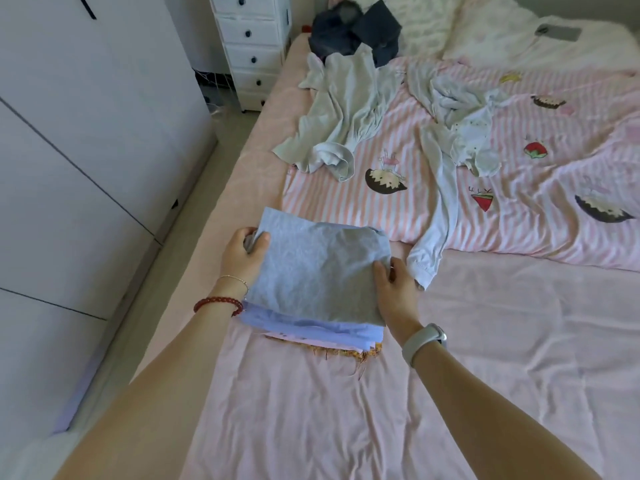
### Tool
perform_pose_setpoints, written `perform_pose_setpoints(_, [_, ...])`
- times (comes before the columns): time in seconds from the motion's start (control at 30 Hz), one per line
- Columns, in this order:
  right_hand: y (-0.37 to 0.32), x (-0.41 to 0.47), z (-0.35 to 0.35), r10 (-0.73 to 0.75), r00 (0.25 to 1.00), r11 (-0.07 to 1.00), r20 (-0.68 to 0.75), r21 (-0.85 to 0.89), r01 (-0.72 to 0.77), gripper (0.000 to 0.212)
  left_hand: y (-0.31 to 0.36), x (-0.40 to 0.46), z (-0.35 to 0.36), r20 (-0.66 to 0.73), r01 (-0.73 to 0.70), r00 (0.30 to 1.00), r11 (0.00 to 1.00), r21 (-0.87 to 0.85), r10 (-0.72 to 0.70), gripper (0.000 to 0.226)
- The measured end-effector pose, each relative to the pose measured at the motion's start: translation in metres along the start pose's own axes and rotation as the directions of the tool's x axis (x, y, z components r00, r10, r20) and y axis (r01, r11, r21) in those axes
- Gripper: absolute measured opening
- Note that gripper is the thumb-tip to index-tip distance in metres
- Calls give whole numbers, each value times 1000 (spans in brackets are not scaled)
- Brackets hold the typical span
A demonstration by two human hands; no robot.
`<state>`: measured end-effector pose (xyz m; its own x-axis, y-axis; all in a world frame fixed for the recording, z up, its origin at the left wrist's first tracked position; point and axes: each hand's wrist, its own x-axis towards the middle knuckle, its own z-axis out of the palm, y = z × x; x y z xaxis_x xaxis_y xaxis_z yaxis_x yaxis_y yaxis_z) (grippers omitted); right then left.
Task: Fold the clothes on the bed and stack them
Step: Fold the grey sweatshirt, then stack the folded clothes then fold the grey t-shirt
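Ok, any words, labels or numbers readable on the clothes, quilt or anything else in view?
None can be read.
Striped quilt: a few small dark marks above a strawberry print, too blurred to read.
Grey top and the stack under it: no label or print visible.

White drawer unit [251,46] at far left of bed head, dark knobs, five drawer fronts visible. White wardrobe doors [86,133] along left wall, dark seams between panels. Pale floor strip [145,271] between wardrobe and mattress. Striped pink-white quilt [536,188] spread across far half of mattress, cartoon prints and strawberry motifs on it. Plain pink sheet [485,375] covers near half, wrinkled. White fluffy pillow [502,39] at far right; grey flat object [557,31] lying on it, identity unclear.
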<state>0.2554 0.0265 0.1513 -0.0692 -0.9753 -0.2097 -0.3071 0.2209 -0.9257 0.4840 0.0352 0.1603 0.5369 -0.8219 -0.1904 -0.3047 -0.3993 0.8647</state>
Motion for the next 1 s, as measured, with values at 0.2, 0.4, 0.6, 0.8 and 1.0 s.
perform_pose_setpoints(0.2, [30, 32, 22, 185, 980, 967, -76, -163, -195, 16, -42, 28, 27, 7, 136, 990, 975, 177, -139, 49])
perform_pose_setpoints(0.4, [43, 15, 31, -508, 861, 586, 0, -733, 345, 47, -52, 20, 34, 50, -426, 829, 570, 703, 557, 46])
perform_pose_setpoints(0.6, [42, 26, 44, -117, 944, 464, 310, -823, 328, 61, -59, 18, 41, 464, -499, 864, 456, 737, 196, 62])
perform_pose_setpoints(0.8, [17, 6, 43, -185, 947, 526, 263, -788, 321, 50, -38, -6, 15, 349, -435, 901, 535, 724, 259, 60])
perform_pose_setpoints(1.0, [2, -97, 62, -253, 886, 562, 388, -687, 461, 40, -72, -104, -65, 94, -96, 994, 787, 609, 49, 63])
